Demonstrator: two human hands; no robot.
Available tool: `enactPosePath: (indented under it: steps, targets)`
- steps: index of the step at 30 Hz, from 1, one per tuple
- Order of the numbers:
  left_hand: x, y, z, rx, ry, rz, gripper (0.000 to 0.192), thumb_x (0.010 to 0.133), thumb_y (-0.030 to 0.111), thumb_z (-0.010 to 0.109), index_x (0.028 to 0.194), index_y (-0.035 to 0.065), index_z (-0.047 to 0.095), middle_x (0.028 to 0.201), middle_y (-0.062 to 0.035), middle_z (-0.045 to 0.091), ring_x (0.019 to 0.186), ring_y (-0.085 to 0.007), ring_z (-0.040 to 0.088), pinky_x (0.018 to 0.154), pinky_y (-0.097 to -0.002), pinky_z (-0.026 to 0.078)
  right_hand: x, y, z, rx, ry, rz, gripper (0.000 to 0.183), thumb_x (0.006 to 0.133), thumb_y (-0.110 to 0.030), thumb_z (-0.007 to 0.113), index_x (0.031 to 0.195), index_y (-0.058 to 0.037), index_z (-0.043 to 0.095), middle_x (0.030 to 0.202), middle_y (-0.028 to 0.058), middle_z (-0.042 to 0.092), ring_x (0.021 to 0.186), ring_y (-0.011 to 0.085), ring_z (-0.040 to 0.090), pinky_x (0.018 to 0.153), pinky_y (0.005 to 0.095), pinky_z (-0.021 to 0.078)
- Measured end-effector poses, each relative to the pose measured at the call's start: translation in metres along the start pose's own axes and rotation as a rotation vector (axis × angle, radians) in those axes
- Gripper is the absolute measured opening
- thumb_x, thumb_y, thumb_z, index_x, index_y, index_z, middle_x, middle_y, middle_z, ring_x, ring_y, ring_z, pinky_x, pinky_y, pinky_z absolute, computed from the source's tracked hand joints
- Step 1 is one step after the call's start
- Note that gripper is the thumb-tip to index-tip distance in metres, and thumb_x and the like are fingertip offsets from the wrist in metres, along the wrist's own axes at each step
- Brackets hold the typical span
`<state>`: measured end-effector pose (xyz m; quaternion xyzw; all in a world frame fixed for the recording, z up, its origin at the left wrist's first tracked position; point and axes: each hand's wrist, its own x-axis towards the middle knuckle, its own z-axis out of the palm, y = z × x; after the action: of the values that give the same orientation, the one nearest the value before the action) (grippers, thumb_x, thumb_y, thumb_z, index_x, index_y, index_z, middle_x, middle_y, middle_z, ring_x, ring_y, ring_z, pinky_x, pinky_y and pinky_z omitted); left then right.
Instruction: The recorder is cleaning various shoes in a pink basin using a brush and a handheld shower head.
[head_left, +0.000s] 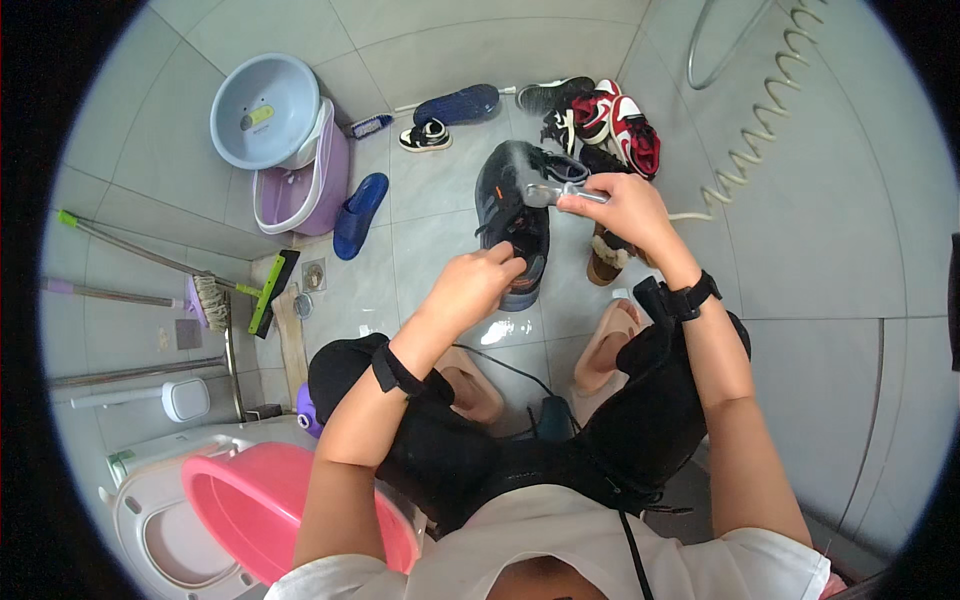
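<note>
My left hand (480, 281) holds a black sneaker (499, 180) at its heel opening, toe pointing away from me. In my right hand (626, 210) is a silver handheld sprayer (544, 195), tied to a coiled white hose (750, 135). Fine water spray comes from its head onto the sneaker's toe and laces. Beyond and to the right lie red, white and black sneakers (634, 135), a dark shoe (555, 94) and a brown fleece-lined shoe (605, 259). Whether the held sneaker touches the floor I cannot tell.
Wet grey floor tiles (431, 247) lie before me. A small black-and-white shoe (425, 136), blue slipper (360, 216), scrub brush (371, 126), blue basin (264, 111) and purple tub (304, 199) stand beyond. A floor squeegee (274, 294), pink basin (255, 510) and toilet (180, 540) are at left.
</note>
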<state>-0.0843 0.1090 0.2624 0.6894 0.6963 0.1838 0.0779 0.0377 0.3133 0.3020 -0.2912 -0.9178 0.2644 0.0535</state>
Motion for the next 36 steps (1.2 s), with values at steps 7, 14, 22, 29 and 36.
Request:
enactPosePath:
  steps: [7, 14, 22, 29, 36]
  targets:
    - [0.003, 0.001, 0.007, -0.008, 0.004, -0.011, 0.023, 0.064, 0.006, 0.064, 0.085, 0.0072, 0.054, 0.082, -0.0072, 0.052, 0.069, -0.0281, 0.059, 0.057, -0.0374, 0.048, 0.006, -0.008, 0.003, 0.017, 0.007, 0.006, 0.061, 0.066, -0.066, 0.057, 0.064, -0.0051, 0.062, 0.058, 0.0125, 0.057, 0.06, 0.0304, 0.058, 0.053, 0.0371, 0.0431]
    - [0.009, 0.0, 0.009, -0.035, 0.06, -0.033, 0.018, 0.064, 0.001, 0.056, 0.081, 0.0077, 0.056, 0.078, -0.0083, 0.051, 0.069, -0.028, 0.058, 0.057, -0.0375, 0.048, -0.002, 0.013, 0.0, 0.07, -0.255, -0.095, 0.058, 0.067, -0.061, 0.062, 0.064, -0.003, 0.06, 0.051, 0.0107, 0.049, 0.048, 0.0234, 0.047, 0.047, 0.0331, 0.0355]
    - [0.011, 0.006, 0.008, 0.063, -0.019, 0.014, 0.018, 0.068, 0.005, 0.057, 0.086, 0.0094, 0.058, 0.083, -0.0059, 0.052, 0.07, -0.0254, 0.059, 0.058, -0.0358, 0.049, -0.008, 0.015, 0.02, -0.183, -0.279, -0.225, 0.058, 0.069, -0.06, 0.06, 0.059, -0.003, 0.058, 0.047, 0.0093, 0.048, 0.043, 0.0211, 0.048, 0.043, 0.0325, 0.0367]
    - [0.013, 0.001, 0.008, 0.206, -0.053, 0.049, 0.016, 0.069, 0.008, 0.055, 0.084, 0.011, 0.059, 0.084, -0.004, 0.053, 0.074, -0.0217, 0.059, 0.059, -0.033, 0.05, -0.014, 0.004, 0.063, -0.451, -0.013, -0.397, 0.058, 0.061, -0.06, 0.061, 0.075, -0.004, 0.055, 0.053, 0.0104, 0.056, 0.053, 0.027, 0.059, 0.047, 0.0344, 0.0444]
    - [0.018, 0.009, 0.01, 0.151, -0.039, 0.071, 0.017, 0.068, 0.006, 0.056, 0.084, 0.0117, 0.06, 0.083, -0.004, 0.052, 0.075, -0.0223, 0.059, 0.059, -0.0331, 0.049, -0.01, 0.019, 0.057, -0.598, 0.135, -0.188, 0.055, 0.059, -0.059, 0.062, 0.071, -0.0055, 0.054, 0.052, 0.0093, 0.056, 0.052, 0.0245, 0.059, 0.047, 0.0321, 0.045]
